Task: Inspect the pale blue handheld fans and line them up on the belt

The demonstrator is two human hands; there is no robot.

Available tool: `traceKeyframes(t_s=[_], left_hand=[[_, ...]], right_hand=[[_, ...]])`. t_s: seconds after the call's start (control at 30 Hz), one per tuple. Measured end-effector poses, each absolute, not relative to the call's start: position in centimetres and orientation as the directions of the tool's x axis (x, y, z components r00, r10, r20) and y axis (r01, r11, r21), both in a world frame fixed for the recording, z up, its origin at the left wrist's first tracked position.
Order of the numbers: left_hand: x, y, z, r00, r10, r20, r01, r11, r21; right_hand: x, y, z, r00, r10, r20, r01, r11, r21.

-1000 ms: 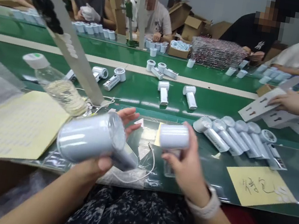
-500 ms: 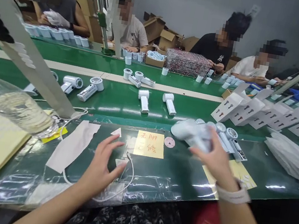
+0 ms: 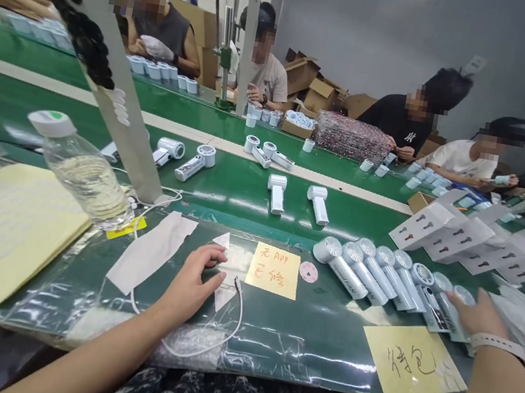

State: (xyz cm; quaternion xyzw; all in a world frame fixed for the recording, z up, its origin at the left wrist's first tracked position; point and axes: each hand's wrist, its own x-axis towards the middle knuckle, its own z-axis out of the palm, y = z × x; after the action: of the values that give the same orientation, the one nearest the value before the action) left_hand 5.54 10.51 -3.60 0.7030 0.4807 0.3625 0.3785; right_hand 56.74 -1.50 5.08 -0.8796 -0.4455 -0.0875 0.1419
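My left hand [image 3: 196, 283] hovers low over the bench with bent fingers, thumb apart, holding nothing. Near its fingertips are white triangular paper pieces [image 3: 224, 298] and the plug end of a white cable [image 3: 237, 314]. At the right end of a slanting row of light-blue handheld fans [image 3: 381, 275] is my right hand [image 3: 482, 316], thumb and fingers apart. It is close to the last fan [image 3: 459, 319] and the clear plastic bags [image 3: 524, 324]; whether it touches either is hard to tell. The fans lie side by side, heads away from me.
A water bottle [image 3: 88, 176] leans near a metal post [image 3: 120, 110] at left, beside yellow sticker sheets [image 3: 8, 226]. Handwritten yellow notes [image 3: 274, 270] lie on the bench. More fans [image 3: 276, 193] rest on the green belt. White boxes [image 3: 428, 219] stand at right. Co-workers sit opposite.
My right hand has moved right and let go of the bagged fan it was holding; the row of fans is now fully visible. My left hand's fingers are more bent. The view has shifted left.
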Motion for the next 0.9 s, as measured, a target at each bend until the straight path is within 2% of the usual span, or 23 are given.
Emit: traceKeyframes(t_s=[0.1,0.13,0.2,0.3,0.4,0.47,0.67,0.8,0.9], left_hand=[[5.5,10.4,-3.5,0.277,0.953,0.119,0.401,-0.228,0.888],[5.5,10.4,-3.4,0.284,0.952,0.113,0.403,-0.225,0.887],[5.5,10.3,-3.2,0.295,0.950,0.106,0.404,-0.225,0.887],[5.4,10.0,-3.0,0.290,0.952,0.100,0.381,-0.211,0.900],[5.3,9.9,-3.1,0.274,0.958,0.085,0.315,-0.173,0.933],[5.1,9.9,-3.3,0.262,0.963,0.067,0.252,-0.135,0.958],[4.8,9.8,-3.1,0.262,0.965,-0.002,0.109,-0.027,0.994],[4.8,9.5,-2.5,0.304,0.952,-0.013,0.179,-0.044,0.983],[4.7,9.3,-2.4,0.314,0.948,-0.050,0.239,-0.028,0.971]], right_hand=[[56.4,2.6,6.2,0.640,0.613,0.462,0.764,-0.571,-0.300],[55.7,4.5,6.3,0.638,0.616,0.461,0.767,-0.562,-0.310],[53.3,9.1,6.1,0.592,0.718,0.365,0.806,-0.520,-0.284],[47.9,16.2,4.4,0.438,0.891,0.117,0.882,-0.401,-0.247],[42.4,22.0,2.9,0.335,0.936,-0.106,0.908,-0.351,-0.227],[39.2,24.9,2.4,0.338,0.924,-0.178,0.910,-0.369,-0.189],[29.7,27.9,0.9,0.413,0.900,-0.142,0.899,-0.428,-0.093],[26.8,25.4,0.0,0.425,0.901,-0.092,0.897,-0.432,-0.090],[27.1,22.5,0.9,0.312,0.943,-0.117,0.932,-0.328,-0.152]])
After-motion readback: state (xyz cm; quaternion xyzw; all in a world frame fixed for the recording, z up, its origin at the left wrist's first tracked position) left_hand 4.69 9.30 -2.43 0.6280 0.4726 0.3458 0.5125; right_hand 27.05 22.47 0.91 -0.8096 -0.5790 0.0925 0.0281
